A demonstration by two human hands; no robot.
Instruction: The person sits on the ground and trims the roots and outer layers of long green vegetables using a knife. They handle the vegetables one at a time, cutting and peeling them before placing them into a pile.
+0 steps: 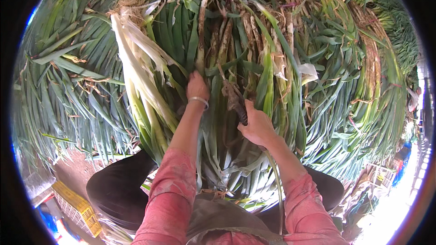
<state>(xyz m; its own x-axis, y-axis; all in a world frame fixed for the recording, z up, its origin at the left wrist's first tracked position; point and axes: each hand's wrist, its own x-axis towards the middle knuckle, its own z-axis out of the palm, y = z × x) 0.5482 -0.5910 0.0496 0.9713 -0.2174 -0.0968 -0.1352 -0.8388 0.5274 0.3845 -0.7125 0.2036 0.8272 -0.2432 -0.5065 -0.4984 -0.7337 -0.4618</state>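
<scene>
My left hand (198, 86) is closed around a single leek or large green onion (201, 42), whose brown sheath and root end point away from me. In my right hand (257, 126) is a dark, taped blow gun (235, 100) with a thin nozzle, aimed away from me. A hose (278, 180) runs from its handle down past my right forearm. Left of my left hand lie pale, cleaned stalks (131, 58) with bushy roots. Brown-sheathed stalks (224, 37) lie just beyond both hands. My left fingertips are partly hidden among leaves.
Heaped green leaves (81, 88) spread across the left. Bundled stalks (369, 58) cover the right side. A loose pale sheath (308, 71) sits right of the stalks. Below left stands a yellow crate (76, 207), near my dark-clad knee (115, 190).
</scene>
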